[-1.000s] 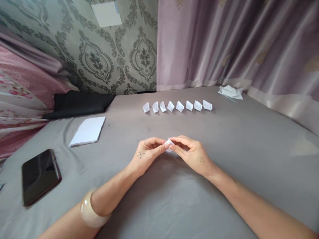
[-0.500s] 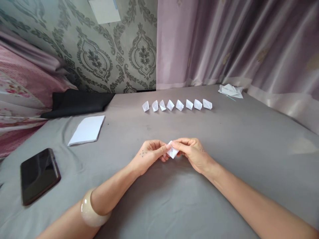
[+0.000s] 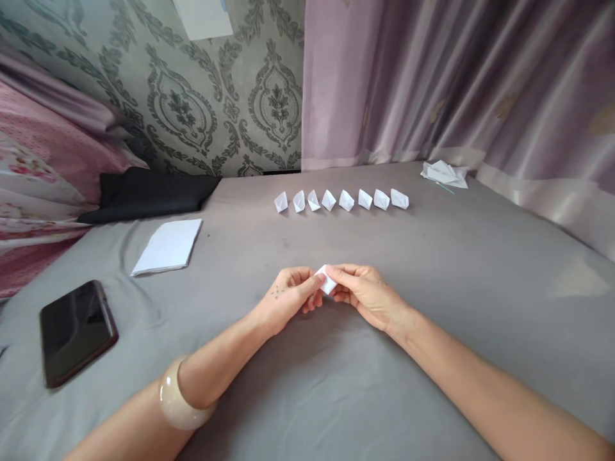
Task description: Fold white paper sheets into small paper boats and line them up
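Note:
A small folded piece of white paper (image 3: 327,285) is pinched between my two hands above the grey cloth (image 3: 384,384). My left hand (image 3: 291,294) grips its left side, thumb on top and fingers underneath. On the opposite side my right hand (image 3: 368,291) holds it, with the thumb pressed near its upper corner. The fingers beneath the paper are partly hidden. Beyond my hands, a row of several folded white paper pieces (image 3: 346,201) stands on the cloth. A pale bangle (image 3: 180,397) circles my left forearm.
A stack of white paper (image 3: 168,246) lies to the left, with a dark phone (image 3: 77,333) nearer me. Folded black fabric (image 3: 154,195) rests at the back left. Loose white papers (image 3: 444,171) and a thin stick (image 3: 446,188) lie at the back right by the curtain (image 3: 394,83).
The folded paper has shifted slightly up and left and turned between my fingers. My right hand has moved a little left with it. The row of folded pieces stays put.

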Action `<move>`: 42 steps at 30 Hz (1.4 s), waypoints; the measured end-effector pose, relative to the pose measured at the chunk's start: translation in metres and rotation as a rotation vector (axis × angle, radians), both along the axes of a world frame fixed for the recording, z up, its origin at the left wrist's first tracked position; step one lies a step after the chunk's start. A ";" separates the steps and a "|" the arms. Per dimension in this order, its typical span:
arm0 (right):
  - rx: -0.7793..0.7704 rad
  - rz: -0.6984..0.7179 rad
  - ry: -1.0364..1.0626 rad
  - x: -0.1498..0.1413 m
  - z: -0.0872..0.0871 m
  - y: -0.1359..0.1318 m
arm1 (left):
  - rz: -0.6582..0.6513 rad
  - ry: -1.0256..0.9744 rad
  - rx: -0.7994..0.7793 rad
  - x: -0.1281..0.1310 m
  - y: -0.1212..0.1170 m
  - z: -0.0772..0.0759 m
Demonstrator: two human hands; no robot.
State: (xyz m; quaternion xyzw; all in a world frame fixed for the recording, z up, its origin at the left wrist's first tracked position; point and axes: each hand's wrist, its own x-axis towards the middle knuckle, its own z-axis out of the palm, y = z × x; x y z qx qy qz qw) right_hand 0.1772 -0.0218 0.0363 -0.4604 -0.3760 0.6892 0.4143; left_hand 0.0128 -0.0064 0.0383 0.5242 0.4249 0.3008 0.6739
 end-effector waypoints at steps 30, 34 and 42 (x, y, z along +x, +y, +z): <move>0.913 -0.044 -0.773 0.002 -0.015 -0.003 | 0.072 -0.025 -0.281 -0.006 0.006 0.002; 0.624 -0.062 -0.739 0.007 -0.015 0.002 | 0.250 0.275 0.269 -0.009 0.007 -0.002; 0.532 -0.017 -0.663 0.003 -0.017 0.006 | 0.130 0.438 0.670 -0.001 0.009 -0.009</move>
